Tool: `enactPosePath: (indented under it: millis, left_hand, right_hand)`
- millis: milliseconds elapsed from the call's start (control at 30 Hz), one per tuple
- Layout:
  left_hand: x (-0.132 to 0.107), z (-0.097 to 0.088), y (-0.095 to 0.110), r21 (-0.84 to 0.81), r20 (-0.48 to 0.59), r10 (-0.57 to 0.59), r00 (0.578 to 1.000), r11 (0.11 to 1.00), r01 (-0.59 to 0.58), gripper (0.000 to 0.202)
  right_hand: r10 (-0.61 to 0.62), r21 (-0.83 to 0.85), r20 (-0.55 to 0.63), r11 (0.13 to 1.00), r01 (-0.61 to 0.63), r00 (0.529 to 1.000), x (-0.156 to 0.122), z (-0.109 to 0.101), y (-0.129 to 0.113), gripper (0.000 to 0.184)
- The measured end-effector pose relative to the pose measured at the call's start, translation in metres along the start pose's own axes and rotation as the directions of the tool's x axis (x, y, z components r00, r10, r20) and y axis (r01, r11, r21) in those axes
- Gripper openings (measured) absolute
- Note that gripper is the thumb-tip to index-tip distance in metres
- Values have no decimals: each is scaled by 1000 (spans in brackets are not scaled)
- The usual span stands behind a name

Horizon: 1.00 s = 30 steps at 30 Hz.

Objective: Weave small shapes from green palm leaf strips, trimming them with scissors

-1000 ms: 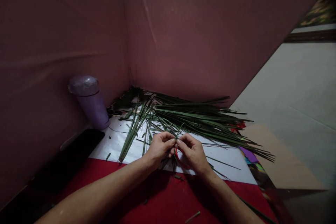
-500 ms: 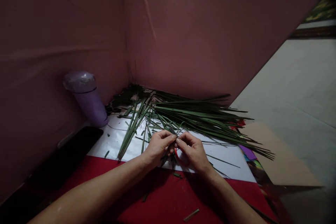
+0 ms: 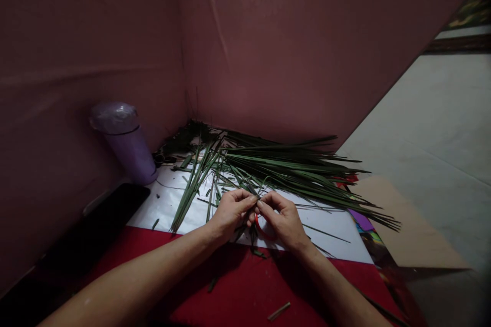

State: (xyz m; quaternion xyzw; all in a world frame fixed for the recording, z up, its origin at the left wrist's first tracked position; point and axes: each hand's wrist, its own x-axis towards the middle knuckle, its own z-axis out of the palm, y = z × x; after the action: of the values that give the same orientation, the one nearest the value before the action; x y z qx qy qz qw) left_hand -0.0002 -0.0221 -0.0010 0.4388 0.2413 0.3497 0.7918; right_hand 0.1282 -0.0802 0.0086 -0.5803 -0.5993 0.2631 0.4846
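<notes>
My left hand [image 3: 230,213] and my right hand [image 3: 284,218] meet over the white sheet [image 3: 333,232], thumbs and forefingers pinched together. Between the fingertips is a thin dark green leaf strip, mostly covered by the fingers. A red ring-shaped loop [image 3: 263,231] hangs by the fingers of my right hand; the rest of it is hidden. Just beyond my hands spreads a large bundle of long narrow green leaves [image 3: 295,163], pointing right. A smaller bunch of leaves [image 3: 192,196] lies left of my left hand. Small cut pieces are scattered around.
A purple cylindrical container [image 3: 132,150] with a plastic-wrapped top stands at the left by the pink wall [image 3: 268,51]. In front of it lies a dark flat object [image 3: 111,214]. A red cloth [image 3: 184,276] covers the near side. A brown board [image 3: 410,230] is at the right.
My hands keep the same pinch at nearly the same spot. The whole view has shifted very slightly.
</notes>
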Motion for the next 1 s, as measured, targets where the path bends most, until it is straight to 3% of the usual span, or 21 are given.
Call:
enactPosePath:
  millis: [133,233,333,467,767,1000]
  left_hand:
    - [3,-4,-2,-21,-49,5,999,1000,-6,22]
    - [4,-6,-4,-19,-74,11,997,1000,-12,22]
    - [4,-6,-5,21,-93,40,995,999,-38,24]
    - [4,-5,-5,61,-114,59,992,997,-52,24]
    - [-2,1,1,201,-108,65,992,979,-42,24]
    - [0,0,-2,131,-71,40,997,991,-30,22]
  right_hand:
    - [-161,-315,-3,937,152,987,-1,-4,-3,10]
    - [-285,-545,65,793,273,956,-4,-4,-5,12]
    - [-319,-664,128,676,320,939,-5,-3,-5,13]
    - [-330,-713,149,617,332,932,-6,0,-2,16]
    - [-312,-735,174,590,334,934,-6,3,2,14]
    - [-463,-735,239,488,471,853,-3,-3,5,9]
